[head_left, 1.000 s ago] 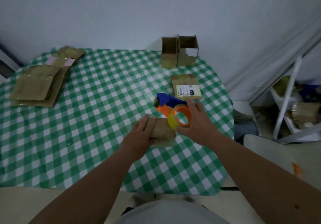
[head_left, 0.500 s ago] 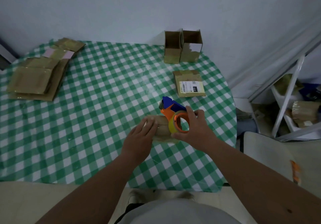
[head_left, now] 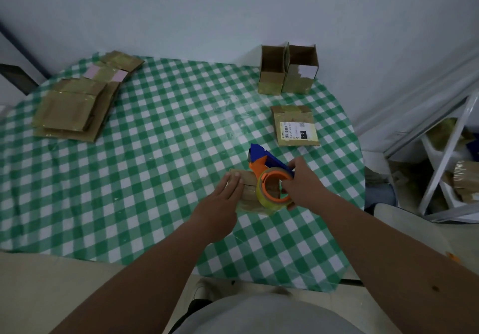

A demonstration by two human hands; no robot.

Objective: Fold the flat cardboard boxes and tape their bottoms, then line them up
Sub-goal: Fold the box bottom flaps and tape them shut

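Left hand (head_left: 220, 204) flat, fingers straight, pressing small box (head_left: 247, 189) from its left; right hand (head_left: 304, 187) grips tape dispenser (head_left: 269, 175) on box's right side.

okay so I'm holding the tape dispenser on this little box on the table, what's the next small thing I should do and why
Probably draw the tape dispenser toward you along the box, laying tape over its closed flaps. Your right hand grips the dispenser against the box, and your left hand presses flat on the box to steady it. Whether tape already sticks there is unclear.
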